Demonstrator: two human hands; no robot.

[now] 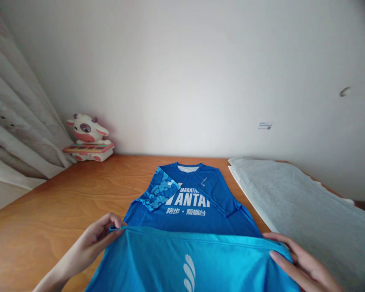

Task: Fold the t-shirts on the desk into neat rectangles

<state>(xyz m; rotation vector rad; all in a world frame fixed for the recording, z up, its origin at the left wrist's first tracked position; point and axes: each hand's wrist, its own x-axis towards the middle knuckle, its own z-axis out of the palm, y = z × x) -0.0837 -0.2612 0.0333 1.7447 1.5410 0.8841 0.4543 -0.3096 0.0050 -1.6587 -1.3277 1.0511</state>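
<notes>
A blue T-shirt (pixel 158 217) with white lettering lies face up on the wooden table, its neckline toward the wall. Both sleeves are folded inward over the chest; the one on the left has a cloud pattern. The lower part, a lighter blue with a white leaf-like print, is raised toward me. My left hand (pixel 93 239) pinches the left corner of the hem between thumb and fingers. At the right corner, my right hand (pixel 299 259) grips the same hem, thumb in front and fingers behind. The hem is stretched nearly straight between them.
Grey-white cloth (pixel 304 202) lies flat along the right side of the wooden table (pixel 63 198). A cow-shaped toy piano (pixel 89 140) stands at the back left, beside a pale curtain (pixel 18 105). The white wall (pixel 182 73) rises behind the table.
</notes>
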